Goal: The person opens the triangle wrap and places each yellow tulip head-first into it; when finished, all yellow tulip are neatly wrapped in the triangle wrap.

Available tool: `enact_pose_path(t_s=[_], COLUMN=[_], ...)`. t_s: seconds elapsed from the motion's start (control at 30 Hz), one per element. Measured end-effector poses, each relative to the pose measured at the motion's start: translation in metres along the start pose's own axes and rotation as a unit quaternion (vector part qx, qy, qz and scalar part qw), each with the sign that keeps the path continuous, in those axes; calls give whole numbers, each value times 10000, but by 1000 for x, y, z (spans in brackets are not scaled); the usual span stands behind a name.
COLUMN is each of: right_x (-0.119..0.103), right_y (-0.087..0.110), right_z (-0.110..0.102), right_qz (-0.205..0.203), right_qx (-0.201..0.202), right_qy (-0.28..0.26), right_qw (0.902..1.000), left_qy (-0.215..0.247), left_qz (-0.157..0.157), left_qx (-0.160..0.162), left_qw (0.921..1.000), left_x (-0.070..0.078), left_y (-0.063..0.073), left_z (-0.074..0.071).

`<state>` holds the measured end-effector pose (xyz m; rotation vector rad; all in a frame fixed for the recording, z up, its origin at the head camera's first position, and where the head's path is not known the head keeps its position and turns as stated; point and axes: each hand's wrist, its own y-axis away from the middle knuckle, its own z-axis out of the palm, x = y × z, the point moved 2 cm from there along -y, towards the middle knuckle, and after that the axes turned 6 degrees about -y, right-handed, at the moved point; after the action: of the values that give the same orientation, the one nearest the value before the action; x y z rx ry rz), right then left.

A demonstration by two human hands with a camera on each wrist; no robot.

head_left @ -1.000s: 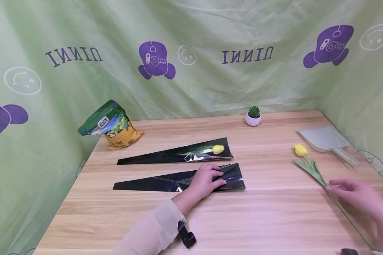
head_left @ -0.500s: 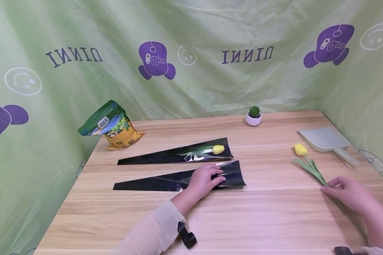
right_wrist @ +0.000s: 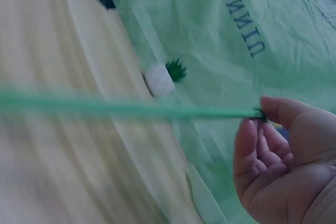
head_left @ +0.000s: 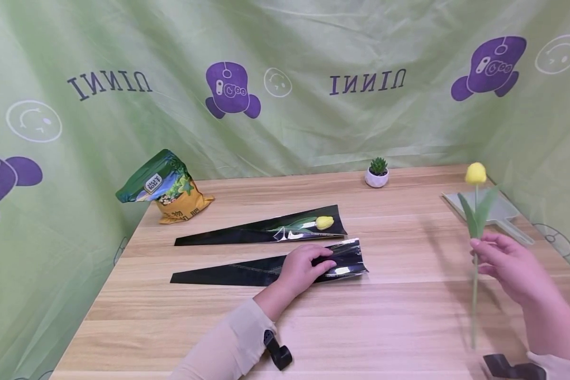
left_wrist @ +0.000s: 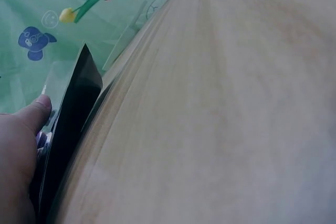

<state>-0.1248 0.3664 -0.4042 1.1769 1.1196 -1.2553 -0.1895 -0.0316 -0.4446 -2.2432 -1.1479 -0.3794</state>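
My right hand point(head_left: 508, 261) pinches the stem of a yellow tulip point(head_left: 476, 173) between thumb and fingers and holds it upright at the right of the table. In the right wrist view the green stem point(right_wrist: 131, 109) runs across to the fingertips. My left hand point(head_left: 306, 264) grips a black flower sleeve point(head_left: 247, 271) near its wide end, with clear film showing by the thumb point(left_wrist: 39, 109). That sleeve's wide end is curled up at its edges. Behind it lies a second black sleeve point(head_left: 228, 233) with another yellow tulip point(head_left: 324, 222) inside.
A green and yellow bag point(head_left: 176, 192) stands at the back left. A small potted succulent point(head_left: 377, 173) sits near the back edge. A pale dustpan point(head_left: 499, 206) lies at the right, behind the held tulip. Green printed cloth point(head_left: 304, 132) surrounds the table.
My right hand has lifted the tulip off the table and turned it from slanting to upright. Under my left hand, the wide end of the front sleeve has bulged and curled up.
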Motion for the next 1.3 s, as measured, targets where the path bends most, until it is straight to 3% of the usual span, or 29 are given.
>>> enact_pose_path(t_s=[0.03, 0.1, 0.2, 0.4, 0.7, 0.9, 1.1, 1.3], right_x=[-1, -2, -3, 0, -1, 5, 14, 22], right_y=[-3, -9, -17, -24, -28, -25, -23, -22], right_z=[5, 17, 37, 59, 58, 68, 94, 122], right_qz=[-156, -414, -745, -1000, -891, -732, -574, -70], right_qx=[-48, -117, -84, 366, 1019, 936, 796, 670], right_qy=[-725, -1929, -2795, -3297, -3705, -3665, -3199, -2752], right_qw=[9972, 9803, 9572, 9381, 9189, 9228, 9423, 9590], left_qy=[2, -10, -3, 39, 29, 14, 23, 49], left_qz=[-9, -39, -98, -130, -147, -138, -153, -170], left_qx=[0, -18, -51, -64, -73, -51, -58, -70], left_qw=[10000, 10000, 9999, 9999, 9999, 9999, 9999, 9998], left_x=[0, -1, -1, -2, -1, 0, -1, -1], left_y=[0, 0, 0, -1, -1, -1, -1, -1], left_z=[0, 0, 0, 1, 1, 0, 0, 0])
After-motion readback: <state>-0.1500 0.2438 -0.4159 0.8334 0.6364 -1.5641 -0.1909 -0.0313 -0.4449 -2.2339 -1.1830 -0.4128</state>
